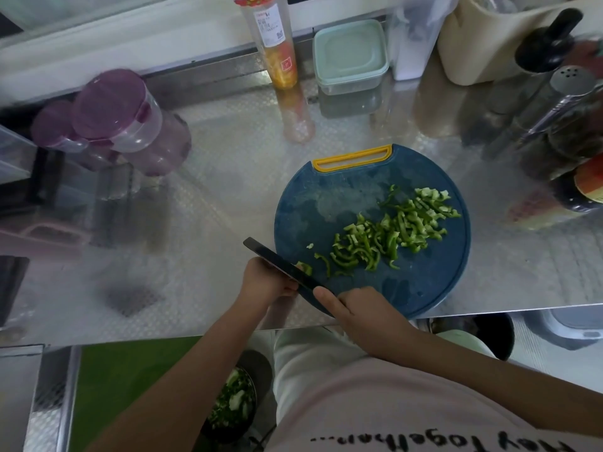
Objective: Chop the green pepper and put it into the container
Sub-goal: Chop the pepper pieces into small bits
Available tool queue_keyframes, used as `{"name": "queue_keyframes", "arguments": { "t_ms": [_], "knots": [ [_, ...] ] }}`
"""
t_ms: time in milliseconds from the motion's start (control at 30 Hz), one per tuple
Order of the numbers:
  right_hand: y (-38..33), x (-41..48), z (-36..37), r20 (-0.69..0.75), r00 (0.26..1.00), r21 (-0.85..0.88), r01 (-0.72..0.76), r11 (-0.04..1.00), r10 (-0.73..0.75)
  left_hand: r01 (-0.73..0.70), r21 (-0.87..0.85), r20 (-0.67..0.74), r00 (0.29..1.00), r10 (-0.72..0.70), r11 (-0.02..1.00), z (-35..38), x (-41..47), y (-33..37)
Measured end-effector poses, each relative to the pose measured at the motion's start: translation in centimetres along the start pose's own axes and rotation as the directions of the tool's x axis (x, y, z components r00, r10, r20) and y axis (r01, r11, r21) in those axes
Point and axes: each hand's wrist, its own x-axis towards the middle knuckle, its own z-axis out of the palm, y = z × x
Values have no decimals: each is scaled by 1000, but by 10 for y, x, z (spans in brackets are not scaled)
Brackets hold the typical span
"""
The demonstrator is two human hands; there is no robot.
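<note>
Chopped green pepper strips (391,234) lie in a band across the round blue chopping board (310,203), which has a yellow handle at its far edge. My right hand (362,313) grips the handle of a dark knife (277,262) at the board's near left edge. The blade points away to the left, with one pepper bit (304,267) stuck on it. My left hand (264,278) is at the blade, its fingers curled under it. A mint-lidded container (350,57) stands shut at the back of the counter. Below the counter sits a dark bowl (233,402) with chopped greens in it.
The steel counter (212,197) holds purple-lidded jars (114,112) at the left. A tall clear bottle (274,44) stands at the back. Shakers and bottles (571,89) crowd the right. The counter's front edge (489,308) runs just behind the board's near rim.
</note>
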Motion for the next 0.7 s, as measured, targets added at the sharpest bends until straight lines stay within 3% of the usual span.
{"name": "queue_keyframes", "arguments": {
  "t_ms": [700],
  "knots": [
    [11,3,8,-56,997,-28,58,998,-59,-42,-80,6,999,42,996,-1,-8,0]
  ]
}}
